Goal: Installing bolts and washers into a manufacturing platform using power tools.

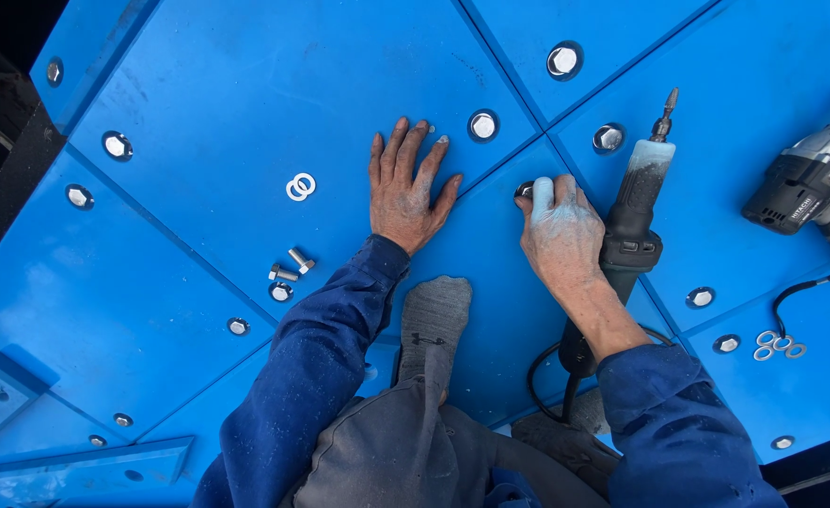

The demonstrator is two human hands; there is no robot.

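Note:
My left hand lies flat and open on a blue panel, fingers spread, fingertips near a recessed silver bolt. My right hand rests over a bolt hole at the panel seam, thumb and fingers pinched around a small part there; what it grips is hidden. A black die grinder with a pointed bit lies right beside that hand, its cable running back toward me.
Two white washers and two loose bolts lie left of my left hand. A cordless impact wrench sits at the right, with several washers below it. My grey-socked foot rests between my arms.

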